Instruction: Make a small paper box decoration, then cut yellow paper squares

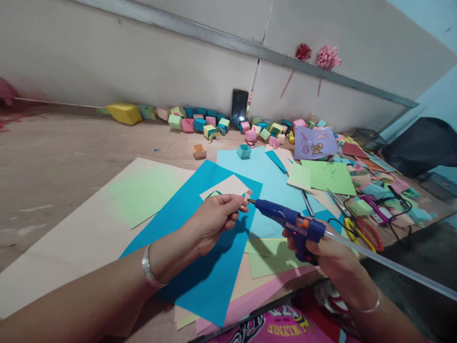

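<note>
My left hand point(223, 216) pinches a small folded peach paper piece point(249, 194) above a blue paper sheet point(200, 267). In my right hand point(321, 250) is a blue hot glue gun point(285, 216), its nozzle tip right at the paper piece. A long clear glue stick point(389, 264) sticks out of the back of the gun, and a small red light glows on its body. Under my left hand lies a peach paper square point(232, 185), with a bit of green paper partly hidden by my fingers.
Small folded paper boxes line the wall, with a phone point(239, 107) propped among them. An orange box point(199, 151) and a teal box point(244, 151) stand nearer. Scissors point(357, 231), a pen point(307, 202), a purple power strip point(376, 209) and paper scraps lie to the right.
</note>
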`<act>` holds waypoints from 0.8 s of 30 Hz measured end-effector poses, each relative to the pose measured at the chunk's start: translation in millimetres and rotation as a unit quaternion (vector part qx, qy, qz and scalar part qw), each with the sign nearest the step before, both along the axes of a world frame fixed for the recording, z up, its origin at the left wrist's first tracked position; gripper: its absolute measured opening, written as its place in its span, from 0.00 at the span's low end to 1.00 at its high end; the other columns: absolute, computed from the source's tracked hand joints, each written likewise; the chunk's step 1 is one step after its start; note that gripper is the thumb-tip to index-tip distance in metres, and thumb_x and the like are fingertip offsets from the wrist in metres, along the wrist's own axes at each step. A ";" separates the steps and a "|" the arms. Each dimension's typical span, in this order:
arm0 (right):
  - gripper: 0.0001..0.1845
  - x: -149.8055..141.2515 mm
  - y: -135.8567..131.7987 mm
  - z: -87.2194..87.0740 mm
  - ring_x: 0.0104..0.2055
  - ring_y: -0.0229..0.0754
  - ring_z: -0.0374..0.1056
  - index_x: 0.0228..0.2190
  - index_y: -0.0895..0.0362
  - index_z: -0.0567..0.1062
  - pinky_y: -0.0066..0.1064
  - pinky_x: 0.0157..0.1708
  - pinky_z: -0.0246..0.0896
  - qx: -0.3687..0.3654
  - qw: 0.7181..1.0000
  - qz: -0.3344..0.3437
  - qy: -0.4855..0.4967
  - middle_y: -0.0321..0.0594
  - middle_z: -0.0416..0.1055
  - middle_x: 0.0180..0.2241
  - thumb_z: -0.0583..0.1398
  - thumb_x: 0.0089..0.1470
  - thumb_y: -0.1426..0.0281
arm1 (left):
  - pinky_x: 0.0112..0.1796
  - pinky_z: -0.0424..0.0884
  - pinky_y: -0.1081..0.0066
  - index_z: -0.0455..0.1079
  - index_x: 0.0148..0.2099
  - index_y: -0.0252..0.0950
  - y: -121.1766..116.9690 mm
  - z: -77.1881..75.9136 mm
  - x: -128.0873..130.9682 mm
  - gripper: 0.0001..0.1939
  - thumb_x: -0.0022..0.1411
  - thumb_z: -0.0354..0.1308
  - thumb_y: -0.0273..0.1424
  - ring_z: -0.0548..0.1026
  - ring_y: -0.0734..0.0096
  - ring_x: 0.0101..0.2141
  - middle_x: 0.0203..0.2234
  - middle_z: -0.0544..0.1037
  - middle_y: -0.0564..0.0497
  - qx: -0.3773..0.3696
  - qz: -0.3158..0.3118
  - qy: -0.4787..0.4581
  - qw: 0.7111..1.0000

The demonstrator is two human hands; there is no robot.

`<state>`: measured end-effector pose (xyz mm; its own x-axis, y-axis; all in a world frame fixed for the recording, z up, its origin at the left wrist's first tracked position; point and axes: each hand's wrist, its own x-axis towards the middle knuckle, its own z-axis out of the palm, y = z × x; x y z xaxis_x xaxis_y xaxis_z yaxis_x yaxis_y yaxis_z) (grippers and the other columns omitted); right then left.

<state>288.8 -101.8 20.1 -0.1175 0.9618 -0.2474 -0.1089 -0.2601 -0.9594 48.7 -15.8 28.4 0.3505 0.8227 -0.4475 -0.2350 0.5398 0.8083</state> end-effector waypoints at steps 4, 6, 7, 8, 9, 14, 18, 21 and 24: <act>0.22 4.0 -4.4 -0.6 0.27 0.40 0.71 0.37 0.55 0.81 0.25 0.23 0.61 -0.022 0.999 -0.021 -0.014 0.44 0.78 0.29 0.72 0.38 0.58 | 0.16 0.48 0.82 0.74 0.31 0.28 1.4 9.8 -0.9 0.06 0.60 0.61 0.26 0.57 0.87 0.19 0.25 0.71 0.51 -0.033 0.009 -0.010 0.999; 0.22 4.4 -6.1 3.8 0.26 0.39 0.70 0.36 0.55 0.81 0.25 0.22 0.61 -0.015 0.999 -0.035 -0.018 0.43 0.78 0.28 0.72 0.38 0.58 | 0.16 0.48 0.82 0.73 0.30 0.29 2.0 14.7 -1.8 0.06 0.59 0.62 0.25 0.56 0.88 0.18 0.24 0.70 0.53 -0.043 0.016 -0.018 0.999; 0.21 3.9 -6.8 7.1 0.26 0.38 0.69 0.35 0.55 0.81 0.24 0.22 0.60 -0.007 0.999 -0.037 -0.018 0.43 0.77 0.27 0.72 0.38 0.57 | 0.15 0.47 0.83 0.72 0.30 0.29 2.3 16.3 -2.2 0.06 0.59 0.63 0.25 0.55 0.89 0.17 0.23 0.70 0.53 -0.048 0.020 -0.023 0.998; 0.21 2.9 -7.4 10.8 0.25 0.37 0.68 0.34 0.55 0.81 0.24 0.22 0.60 0.001 0.999 -0.035 -0.016 0.42 0.77 0.26 0.72 0.38 0.57 | 0.15 0.47 0.83 0.72 0.29 0.29 2.3 17.2 -2.5 0.06 0.59 0.63 0.25 0.55 0.89 0.17 0.23 0.70 0.53 -0.052 0.023 -0.028 0.998; 0.21 1.5 -7.9 14.4 0.25 0.37 0.68 0.34 0.55 0.81 0.23 0.22 0.59 0.006 0.999 -0.031 -0.013 0.42 0.77 0.26 0.72 0.38 0.57 | 0.15 0.46 0.83 0.72 0.29 0.29 2.3 17.4 -2.6 0.06 0.59 0.63 0.25 0.55 0.89 0.17 0.23 0.69 0.53 -0.056 0.021 -0.032 0.998; 0.21 -5.3 -6.9 20.1 0.26 0.37 0.69 0.33 0.55 0.82 0.23 0.23 0.59 -0.008 1.000 -0.012 -0.006 0.42 0.76 0.26 0.72 0.37 0.56 | 0.15 0.45 0.82 0.72 0.28 0.29 -0.2 12.3 -0.3 0.08 0.59 0.62 0.26 0.56 0.88 0.18 0.24 0.71 0.51 -0.052 0.010 -0.032 0.998; 0.21 -4.7 -4.0 11.4 0.24 0.36 0.67 0.34 0.54 0.82 0.23 0.22 0.58 -0.014 1.000 0.005 -0.002 0.42 0.77 0.26 0.72 0.38 0.56 | 0.16 0.48 0.80 0.74 0.29 0.30 -3.3 7.1 0.4 0.08 0.59 0.62 0.28 0.58 0.85 0.20 0.26 0.72 0.49 0.018 0.016 -0.007 1.000; 0.22 -3.5 -4.6 8.2 0.25 0.38 0.68 0.34 0.55 0.82 0.24 0.22 0.60 -0.017 1.000 -0.008 -0.003 0.43 0.78 0.27 0.72 0.37 0.57 | 0.17 0.50 0.79 0.74 0.29 0.30 -4.0 4.7 -0.3 0.09 0.60 0.62 0.31 0.57 0.84 0.21 0.26 0.73 0.49 0.060 0.014 0.012 0.998; 0.22 -2.9 -7.2 8.2 0.28 0.41 0.71 0.34 0.56 0.82 0.26 0.24 0.61 -0.020 1.000 -0.017 -0.009 0.44 0.78 0.28 0.72 0.36 0.58 | 0.18 0.49 0.78 0.76 0.30 0.30 -3.4 2.5 -0.5 0.09 0.59 0.63 0.32 0.57 0.83 0.21 0.26 0.73 0.49 0.063 0.008 0.017 0.998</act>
<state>285.9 -108.9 28.3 -0.0798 0.9543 -0.2880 -0.1006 -0.2951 -0.9502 48.2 -19.1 30.8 0.3230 0.8783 -0.3526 -0.2131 0.4305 0.8771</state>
